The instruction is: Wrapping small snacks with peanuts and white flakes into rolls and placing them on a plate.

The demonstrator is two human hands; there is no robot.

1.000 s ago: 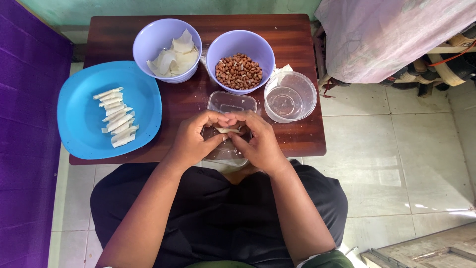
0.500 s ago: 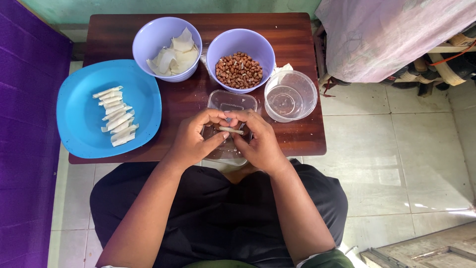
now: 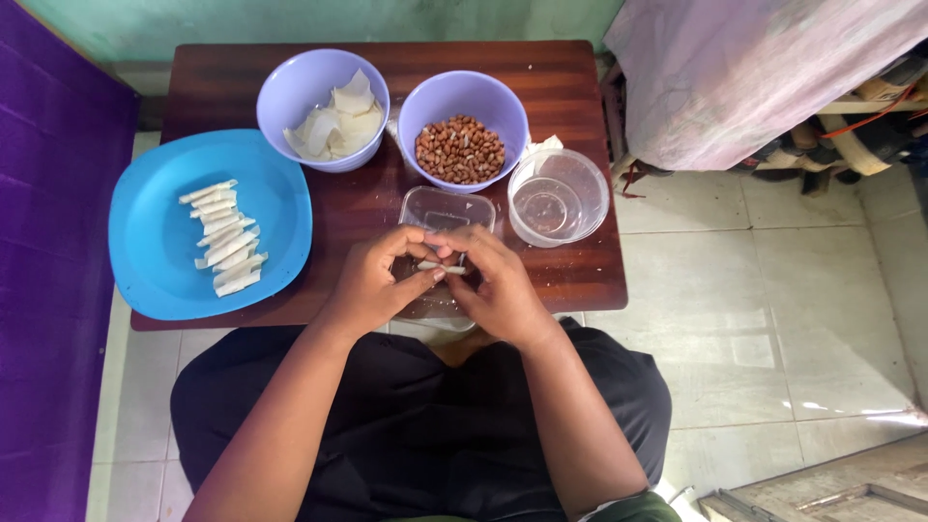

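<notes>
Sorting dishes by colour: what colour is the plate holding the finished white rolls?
Bright blue: the plate under the rolls, clearest in the head view.

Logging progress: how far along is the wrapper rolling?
Done: a row of rolled pieces lies on the blue plate. In hand: left hand and right hand pinch one small roll. Left: wrappers and peanuts remain in the bowls.

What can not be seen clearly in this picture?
Head view:
- Small pale roll: mostly covered by left hand and right hand; its filling is hidden.
- Clear rectangular container: near half behind both hands.
- White scrap: partly behind clear round bowl; kind unclear.
</notes>
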